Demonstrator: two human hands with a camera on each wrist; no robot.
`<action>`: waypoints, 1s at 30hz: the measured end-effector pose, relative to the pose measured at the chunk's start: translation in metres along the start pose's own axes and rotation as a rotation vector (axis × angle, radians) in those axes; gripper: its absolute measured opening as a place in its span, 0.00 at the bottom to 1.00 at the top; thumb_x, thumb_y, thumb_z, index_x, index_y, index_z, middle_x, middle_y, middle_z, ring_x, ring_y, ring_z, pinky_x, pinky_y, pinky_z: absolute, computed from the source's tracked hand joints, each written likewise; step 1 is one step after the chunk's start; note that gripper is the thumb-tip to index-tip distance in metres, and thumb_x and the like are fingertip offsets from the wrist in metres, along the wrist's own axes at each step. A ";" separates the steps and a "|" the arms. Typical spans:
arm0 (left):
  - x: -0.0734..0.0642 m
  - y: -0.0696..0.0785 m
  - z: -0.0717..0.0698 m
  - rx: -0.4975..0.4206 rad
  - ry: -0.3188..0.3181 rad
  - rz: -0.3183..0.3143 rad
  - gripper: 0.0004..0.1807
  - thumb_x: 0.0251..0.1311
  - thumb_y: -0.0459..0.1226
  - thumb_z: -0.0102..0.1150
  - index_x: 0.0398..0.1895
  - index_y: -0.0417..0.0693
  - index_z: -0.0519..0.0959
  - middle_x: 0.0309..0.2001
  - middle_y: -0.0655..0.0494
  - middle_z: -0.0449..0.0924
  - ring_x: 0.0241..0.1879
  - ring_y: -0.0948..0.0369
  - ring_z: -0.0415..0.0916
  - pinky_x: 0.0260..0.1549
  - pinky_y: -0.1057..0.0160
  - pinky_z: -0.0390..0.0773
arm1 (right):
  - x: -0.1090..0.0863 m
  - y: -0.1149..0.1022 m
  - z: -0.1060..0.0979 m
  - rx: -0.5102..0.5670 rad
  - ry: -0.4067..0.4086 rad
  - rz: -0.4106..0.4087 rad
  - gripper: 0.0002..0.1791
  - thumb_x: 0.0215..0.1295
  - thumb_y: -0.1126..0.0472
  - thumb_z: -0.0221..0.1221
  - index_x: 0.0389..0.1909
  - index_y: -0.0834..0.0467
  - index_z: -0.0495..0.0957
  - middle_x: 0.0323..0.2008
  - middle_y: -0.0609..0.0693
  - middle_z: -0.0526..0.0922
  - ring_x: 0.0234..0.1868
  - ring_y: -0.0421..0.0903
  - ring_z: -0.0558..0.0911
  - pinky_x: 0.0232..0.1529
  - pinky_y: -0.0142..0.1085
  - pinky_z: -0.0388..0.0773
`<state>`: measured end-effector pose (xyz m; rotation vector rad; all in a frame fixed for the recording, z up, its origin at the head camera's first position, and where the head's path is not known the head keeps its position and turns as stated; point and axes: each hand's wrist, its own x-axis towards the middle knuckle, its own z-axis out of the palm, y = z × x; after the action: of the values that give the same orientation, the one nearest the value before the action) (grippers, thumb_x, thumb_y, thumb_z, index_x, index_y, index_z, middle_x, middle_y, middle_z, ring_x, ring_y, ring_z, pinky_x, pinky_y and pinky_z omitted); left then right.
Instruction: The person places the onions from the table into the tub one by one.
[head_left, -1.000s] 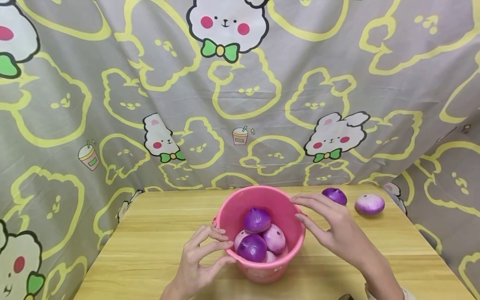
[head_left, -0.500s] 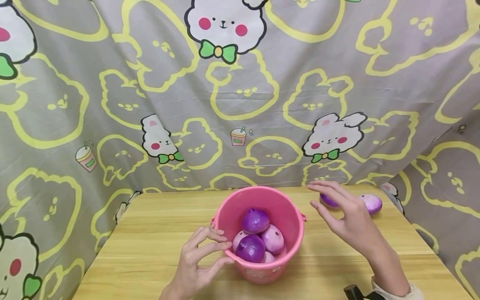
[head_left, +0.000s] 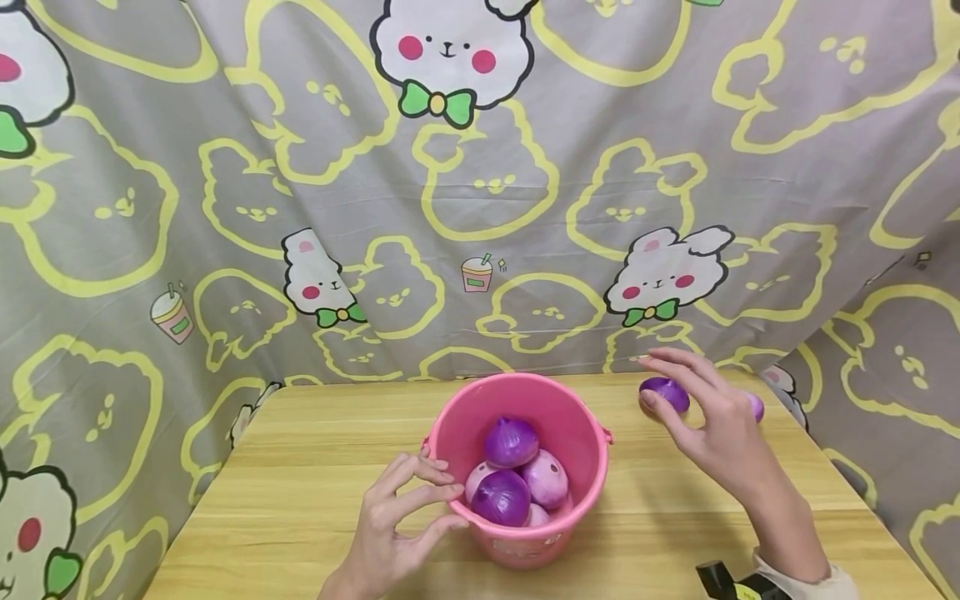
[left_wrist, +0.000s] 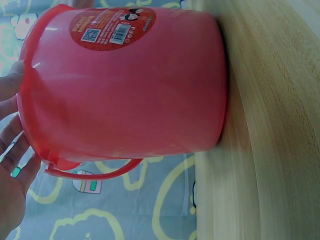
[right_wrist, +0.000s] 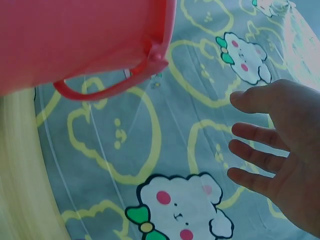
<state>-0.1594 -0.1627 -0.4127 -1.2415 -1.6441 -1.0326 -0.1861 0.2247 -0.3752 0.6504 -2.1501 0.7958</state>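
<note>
Purple onion (head_left: 672, 389) lies on the counter (head_left: 337, 450) just beyond the right hand (head_left: 717, 419), which is wide and empty; left hand (head_left: 397, 510), fingers spread, touches the bucket (head_left: 525, 394) rim. Probable step: reach; next move calls for closing around the onion

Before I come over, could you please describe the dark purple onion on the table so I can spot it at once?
On the wooden table, find the pink bucket, then look right, toward the far edge. The dark purple onion sits by the right hand; the partly hidden onion to its right is paler.
</note>
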 end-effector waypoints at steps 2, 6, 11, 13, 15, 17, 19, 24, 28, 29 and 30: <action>0.000 0.000 0.000 0.000 0.000 -0.001 0.11 0.61 0.41 0.73 0.39 0.43 0.88 0.37 0.48 0.82 0.44 0.51 0.80 0.57 0.60 0.77 | -0.001 0.004 -0.001 -0.031 0.009 -0.002 0.30 0.53 0.75 0.73 0.58 0.57 0.83 0.60 0.54 0.80 0.57 0.45 0.79 0.49 0.14 0.72; 0.000 0.000 0.000 -0.003 0.001 0.001 0.11 0.61 0.41 0.73 0.38 0.41 0.87 0.37 0.48 0.82 0.44 0.51 0.79 0.56 0.61 0.78 | -0.002 0.010 -0.005 -0.074 0.016 0.015 0.30 0.54 0.73 0.73 0.59 0.55 0.83 0.61 0.53 0.80 0.46 0.39 0.76 0.23 0.18 0.66; 0.001 0.000 0.000 -0.002 0.001 0.002 0.11 0.61 0.41 0.73 0.39 0.42 0.88 0.37 0.48 0.82 0.44 0.51 0.79 0.57 0.60 0.78 | -0.004 0.018 -0.009 -0.090 0.048 0.022 0.30 0.52 0.72 0.73 0.59 0.55 0.83 0.61 0.54 0.80 0.56 0.49 0.79 0.46 0.18 0.73; 0.000 0.000 0.000 -0.001 0.000 0.001 0.11 0.61 0.41 0.73 0.39 0.42 0.88 0.37 0.48 0.82 0.44 0.52 0.79 0.57 0.60 0.77 | -0.005 0.022 -0.009 -0.097 0.075 0.014 0.29 0.52 0.71 0.73 0.58 0.56 0.83 0.59 0.55 0.81 0.59 0.56 0.79 0.60 0.19 0.67; 0.000 0.000 0.000 -0.002 0.000 -0.001 0.11 0.61 0.41 0.73 0.39 0.42 0.88 0.37 0.48 0.82 0.44 0.51 0.79 0.57 0.60 0.77 | -0.006 0.026 -0.010 -0.100 0.098 0.014 0.29 0.51 0.71 0.73 0.58 0.57 0.83 0.58 0.56 0.82 0.59 0.59 0.79 0.68 0.21 0.61; 0.000 0.000 0.000 -0.003 0.001 -0.001 0.11 0.61 0.41 0.73 0.39 0.42 0.88 0.37 0.48 0.82 0.43 0.51 0.79 0.57 0.60 0.77 | -0.007 0.031 -0.011 -0.108 0.121 0.017 0.30 0.51 0.71 0.73 0.59 0.58 0.83 0.58 0.56 0.82 0.58 0.58 0.79 0.67 0.22 0.61; 0.000 0.000 0.000 -0.004 0.002 0.000 0.11 0.61 0.41 0.73 0.39 0.42 0.88 0.37 0.48 0.82 0.42 0.50 0.79 0.56 0.60 0.78 | -0.008 0.035 -0.012 -0.121 0.142 0.028 0.33 0.48 0.73 0.74 0.59 0.58 0.82 0.57 0.56 0.83 0.58 0.56 0.80 0.66 0.21 0.61; 0.000 0.000 0.000 -0.006 0.004 0.002 0.11 0.61 0.41 0.73 0.38 0.41 0.87 0.37 0.48 0.82 0.41 0.49 0.79 0.56 0.60 0.78 | -0.012 0.043 -0.016 -0.143 0.146 0.069 0.32 0.50 0.73 0.72 0.60 0.56 0.82 0.57 0.55 0.83 0.58 0.52 0.80 0.63 0.20 0.61; 0.000 0.000 0.000 -0.006 0.004 0.002 0.11 0.61 0.41 0.73 0.39 0.41 0.88 0.37 0.48 0.82 0.42 0.49 0.79 0.56 0.60 0.78 | -0.015 0.048 -0.019 -0.131 0.117 0.104 0.29 0.56 0.71 0.70 0.61 0.56 0.82 0.57 0.55 0.82 0.60 0.48 0.78 0.65 0.21 0.61; 0.000 0.000 0.000 -0.005 0.004 0.001 0.11 0.61 0.41 0.73 0.39 0.41 0.88 0.37 0.48 0.82 0.42 0.50 0.79 0.57 0.60 0.78 | -0.016 0.050 -0.019 -0.128 0.115 0.109 0.28 0.57 0.71 0.70 0.61 0.56 0.82 0.57 0.55 0.82 0.60 0.47 0.78 0.65 0.21 0.61; 0.000 0.000 0.000 -0.005 0.004 0.000 0.11 0.61 0.41 0.73 0.39 0.41 0.88 0.37 0.48 0.82 0.43 0.50 0.79 0.57 0.60 0.77 | -0.018 0.052 -0.019 -0.129 0.112 0.120 0.28 0.58 0.70 0.70 0.61 0.55 0.82 0.57 0.54 0.82 0.61 0.46 0.78 0.65 0.20 0.61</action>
<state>-0.1596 -0.1623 -0.4128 -1.2427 -1.6395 -1.0392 -0.2003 0.2769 -0.3956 0.4045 -2.1325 0.7319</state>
